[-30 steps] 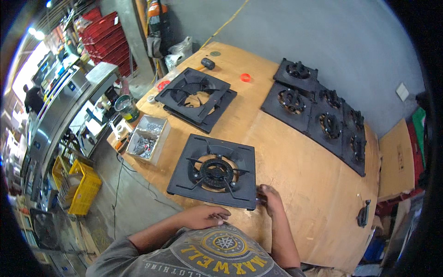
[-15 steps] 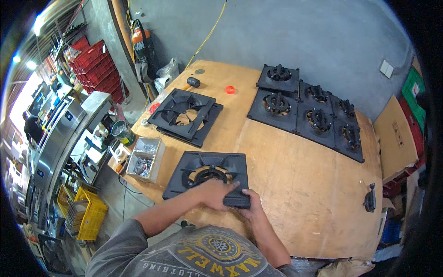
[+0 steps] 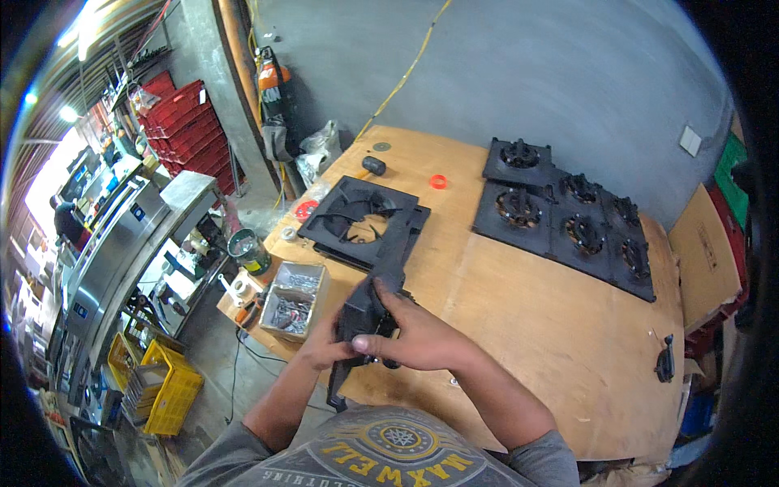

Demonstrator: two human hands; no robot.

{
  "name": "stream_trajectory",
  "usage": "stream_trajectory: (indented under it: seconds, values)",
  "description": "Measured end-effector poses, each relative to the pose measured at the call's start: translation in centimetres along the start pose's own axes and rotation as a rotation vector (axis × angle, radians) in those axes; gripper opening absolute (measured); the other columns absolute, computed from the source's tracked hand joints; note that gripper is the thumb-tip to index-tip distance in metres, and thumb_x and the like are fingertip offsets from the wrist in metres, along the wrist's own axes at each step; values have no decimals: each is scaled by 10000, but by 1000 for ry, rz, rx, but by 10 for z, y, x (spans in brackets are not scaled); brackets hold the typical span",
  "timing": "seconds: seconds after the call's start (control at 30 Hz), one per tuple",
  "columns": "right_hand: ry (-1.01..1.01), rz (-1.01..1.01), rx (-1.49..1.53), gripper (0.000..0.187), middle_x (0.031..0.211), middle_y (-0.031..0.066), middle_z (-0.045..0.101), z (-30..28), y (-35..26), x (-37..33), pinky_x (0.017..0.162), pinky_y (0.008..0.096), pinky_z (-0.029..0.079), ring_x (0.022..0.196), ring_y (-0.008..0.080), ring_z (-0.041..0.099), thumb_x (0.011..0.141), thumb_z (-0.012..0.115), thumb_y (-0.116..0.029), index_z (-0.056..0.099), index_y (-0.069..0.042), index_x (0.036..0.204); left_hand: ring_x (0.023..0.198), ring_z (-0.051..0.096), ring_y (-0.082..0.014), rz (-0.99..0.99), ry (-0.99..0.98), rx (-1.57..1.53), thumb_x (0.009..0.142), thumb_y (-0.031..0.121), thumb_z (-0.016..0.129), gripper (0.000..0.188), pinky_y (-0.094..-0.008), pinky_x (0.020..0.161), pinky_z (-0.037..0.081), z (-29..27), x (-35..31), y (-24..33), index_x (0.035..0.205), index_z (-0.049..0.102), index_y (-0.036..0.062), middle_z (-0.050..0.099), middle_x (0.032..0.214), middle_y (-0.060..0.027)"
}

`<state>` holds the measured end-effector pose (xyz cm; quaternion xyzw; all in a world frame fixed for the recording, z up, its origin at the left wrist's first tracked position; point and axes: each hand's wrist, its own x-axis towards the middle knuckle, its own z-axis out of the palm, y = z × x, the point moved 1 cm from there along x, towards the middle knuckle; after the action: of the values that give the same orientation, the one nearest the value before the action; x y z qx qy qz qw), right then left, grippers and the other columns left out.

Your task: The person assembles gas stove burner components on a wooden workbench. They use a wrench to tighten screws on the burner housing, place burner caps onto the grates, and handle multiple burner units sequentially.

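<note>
The person's left hand [image 3: 323, 347] and right hand [image 3: 426, 331] are grasping 1 square black metal burner plate [image 3: 357, 311], holding it steeply tilted near the tan wooden table's [image 3: 535, 357] near edge; the 2-handed grip is probably steadying its weight while turned.

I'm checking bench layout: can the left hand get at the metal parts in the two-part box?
Probably yes, if freed: the left hand holds the tilted burner plate, but the open-topped box of metal parts is close.
</note>
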<state>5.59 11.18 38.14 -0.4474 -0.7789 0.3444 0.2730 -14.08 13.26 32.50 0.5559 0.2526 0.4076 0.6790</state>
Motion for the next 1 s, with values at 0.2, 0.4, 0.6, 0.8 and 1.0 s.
stream_trajectory:
  seconds: [0.2,0.4,0.6,0.8,1.0]
  values:
    - [267,-84,-3,586,1186,245,613,46,11,30,873,380,510,1003,352,656,832,733,-164,502,25,1337,1138,597,-257,-53,164,-162,585,221,792,935,-382,1004,468,-64,-22,9,1397,403,-30,576,1284,-147]
    - [452,68,10,377,1014,211,658,72,11,39,784,369,533,916,332,678,838,712,-93,615,19,1184,997,644,-234,-243,92,-119,673,177,696,766,-346,905,514,-67,-6,55,1359,437,-43,629,1151,-145]
    - [484,175,-70,348,974,192,655,75,31,49,730,369,542,832,308,672,853,708,-126,632,5,1166,937,663,-231,-426,80,-154,736,176,669,647,-325,848,538,-93,36,49,1312,486,-55,644,1108,-154]
    - [610,542,-175,334,1095,193,629,65,136,-42,866,417,523,1005,365,629,848,679,-158,655,-57,1166,802,702,-270,-549,-54,-190,793,310,580,541,-337,739,577,-139,115,23,1178,585,-69,695,999,-222]
    - [389,937,-450,373,1124,129,616,107,197,-173,844,423,535,1003,323,636,774,750,-212,684,-142,1135,784,708,-277,-584,-213,-129,806,307,551,472,-319,707,580,-134,166,-7,1072,628,-76,699,955,-240]
